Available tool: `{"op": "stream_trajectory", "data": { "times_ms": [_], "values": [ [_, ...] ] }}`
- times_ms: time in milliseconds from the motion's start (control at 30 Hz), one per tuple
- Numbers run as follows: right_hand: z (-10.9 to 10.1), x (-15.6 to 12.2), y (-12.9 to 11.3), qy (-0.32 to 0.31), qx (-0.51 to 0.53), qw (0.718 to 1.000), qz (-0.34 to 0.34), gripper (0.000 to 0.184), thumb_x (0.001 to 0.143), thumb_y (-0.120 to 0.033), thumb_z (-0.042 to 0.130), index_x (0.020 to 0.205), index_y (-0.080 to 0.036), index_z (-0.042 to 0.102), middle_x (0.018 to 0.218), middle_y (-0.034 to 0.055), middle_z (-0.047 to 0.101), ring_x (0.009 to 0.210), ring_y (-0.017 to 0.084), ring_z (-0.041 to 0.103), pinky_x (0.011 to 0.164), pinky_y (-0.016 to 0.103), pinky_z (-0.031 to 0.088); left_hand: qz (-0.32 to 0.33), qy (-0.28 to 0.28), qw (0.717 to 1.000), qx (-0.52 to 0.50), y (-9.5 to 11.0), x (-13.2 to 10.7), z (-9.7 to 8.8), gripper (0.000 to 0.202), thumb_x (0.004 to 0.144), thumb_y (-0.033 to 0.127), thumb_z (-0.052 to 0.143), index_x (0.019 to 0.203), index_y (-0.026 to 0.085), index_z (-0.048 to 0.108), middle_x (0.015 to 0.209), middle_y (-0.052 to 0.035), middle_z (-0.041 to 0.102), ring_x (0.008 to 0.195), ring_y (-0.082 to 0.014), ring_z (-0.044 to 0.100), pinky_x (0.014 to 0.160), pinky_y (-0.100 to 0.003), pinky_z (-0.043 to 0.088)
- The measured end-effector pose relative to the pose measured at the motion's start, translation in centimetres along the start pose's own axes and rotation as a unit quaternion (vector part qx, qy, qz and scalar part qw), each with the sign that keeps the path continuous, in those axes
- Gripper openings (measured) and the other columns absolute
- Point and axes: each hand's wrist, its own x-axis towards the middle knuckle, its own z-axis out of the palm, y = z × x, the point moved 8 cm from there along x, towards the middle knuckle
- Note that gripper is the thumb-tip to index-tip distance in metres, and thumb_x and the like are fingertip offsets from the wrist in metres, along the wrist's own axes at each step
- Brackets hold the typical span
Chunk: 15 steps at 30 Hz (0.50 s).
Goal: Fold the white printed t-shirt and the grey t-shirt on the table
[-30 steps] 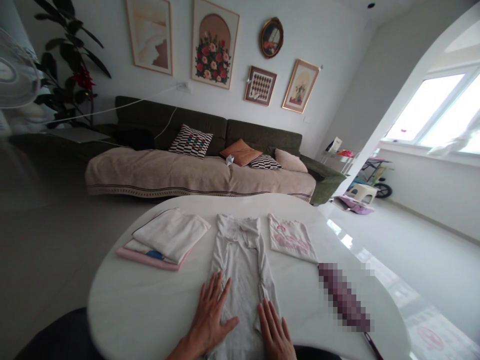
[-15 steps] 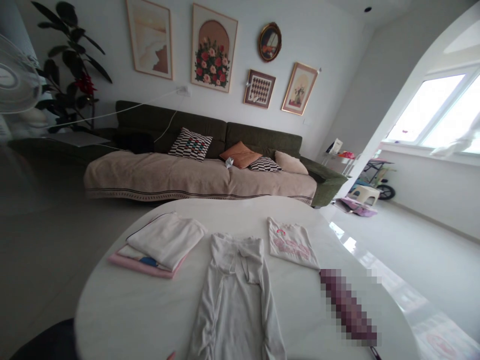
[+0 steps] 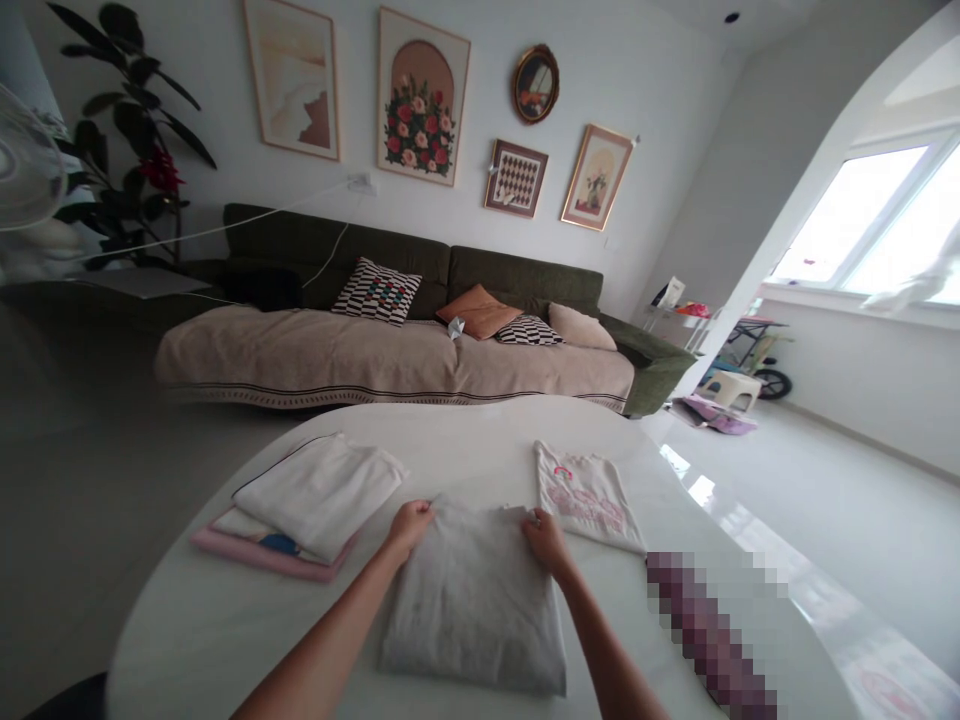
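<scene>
A light grey garment (image 3: 476, 600), folded over on itself into a rough rectangle, lies on the white table (image 3: 225, 640) in front of me. Its far left corner is pinched in my left hand (image 3: 411, 525). At the far right corner, my right hand (image 3: 545, 538) grips the cloth in the same way. To the left of my left hand sits a stack of folded clothes, a white one (image 3: 322, 490) over a pink one (image 3: 262, 555). A folded white T-shirt with pink print (image 3: 589, 495) lies just beyond my right hand.
A pixelated dark purple item (image 3: 709, 635) lies along the table's right side. Behind the table stands a green sofa (image 3: 525, 275) with a beige cover and several cushions. A fan (image 3: 26, 160) is at far left.
Both my hands have come into view holding the grey garment. It lay stretched lengthwise before; its lower part is now folded up over the top.
</scene>
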Motion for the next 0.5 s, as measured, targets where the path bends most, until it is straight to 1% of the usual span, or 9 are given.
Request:
{"op": "stream_trajectory", "data": {
  "times_ms": [67, 167, 233, 367, 433, 500],
  "values": [
    [0.5, -0.4, 1.2, 0.019, -0.012, 1.0, 0.0, 0.025, 0.089, -0.034, 0.056, 0.104, -0.014, 0.059, 0.1, 0.0035, 0.063, 0.086, 0.016, 0.062, 0.075, 0.035, 0.053, 0.0, 0.007, 1.0, 0.005, -1.6, 0.1, 0.1, 0.026, 0.089, 0.033, 0.055, 0.107, 0.015, 0.059, 0.103, -0.0052, 0.063, 0.086, -0.0176, 0.062, 0.074, -0.037, 0.054],
    [0.3, -0.7, 1.8, 0.036, -0.029, 0.999, -0.006, 0.025, 0.089, -0.035, 0.055, 0.102, -0.014, 0.059, 0.096, 0.0024, 0.063, 0.084, 0.016, 0.062, 0.076, 0.035, 0.052, 0.009, 0.02, 1.0, 0.012, -2.5, -0.1, -0.4, 0.026, 0.089, 0.033, 0.054, 0.108, 0.015, 0.058, 0.103, -0.0054, 0.063, 0.085, -0.0171, 0.063, 0.074, -0.037, 0.054],
    [0.1, -0.7, 2.0, 0.044, -0.046, 0.998, -0.002, 0.025, 0.09, -0.035, 0.054, 0.104, -0.014, 0.059, 0.096, 0.0026, 0.063, 0.084, 0.016, 0.062, 0.076, 0.036, 0.052, 0.015, 0.04, 0.999, 0.03, -2.5, -0.1, -0.9, 0.026, 0.089, 0.032, 0.054, 0.108, 0.015, 0.058, 0.104, -0.0058, 0.063, 0.087, -0.0176, 0.062, 0.076, -0.038, 0.053],
    [0.3, -0.9, 2.5, 0.058, -0.076, 0.995, 0.028, 0.03, 0.088, -0.032, 0.057, 0.113, -0.016, 0.055, 0.113, 0.0063, 0.059, 0.098, 0.02, 0.059, 0.084, 0.042, 0.05, 0.022, 0.085, 0.993, 0.083, -1.8, 0.0, -1.9, 0.032, 0.088, 0.03, 0.056, 0.117, 0.017, 0.054, 0.121, -0.0084, 0.056, 0.104, -0.0228, 0.057, 0.086, -0.045, 0.049],
    [0.8, -0.9, 2.6, 0.045, -0.076, 0.995, 0.043, 0.029, 0.088, -0.032, 0.058, 0.112, -0.016, 0.056, 0.114, 0.0065, 0.058, 0.099, 0.02, 0.059, 0.084, 0.042, 0.05, 0.014, 0.085, 0.991, 0.102, -1.5, 0.2, -2.0, 0.034, 0.087, 0.03, 0.057, 0.119, 0.017, 0.053, 0.124, -0.0089, 0.054, 0.107, -0.024, 0.056, 0.088, -0.047, 0.048],
    [1.4, -0.5, 2.3, 0.017, -0.063, 0.997, 0.053, 0.027, 0.088, -0.033, 0.058, 0.109, -0.015, 0.058, 0.11, 0.0053, 0.06, 0.095, 0.019, 0.061, 0.081, 0.039, 0.052, 0.006, 0.061, 0.992, 0.108, -1.1, 0.4, -2.0, 0.032, 0.087, 0.031, 0.057, 0.116, 0.017, 0.055, 0.12, -0.0083, 0.057, 0.103, -0.0227, 0.058, 0.086, -0.045, 0.05]
  ]
}}
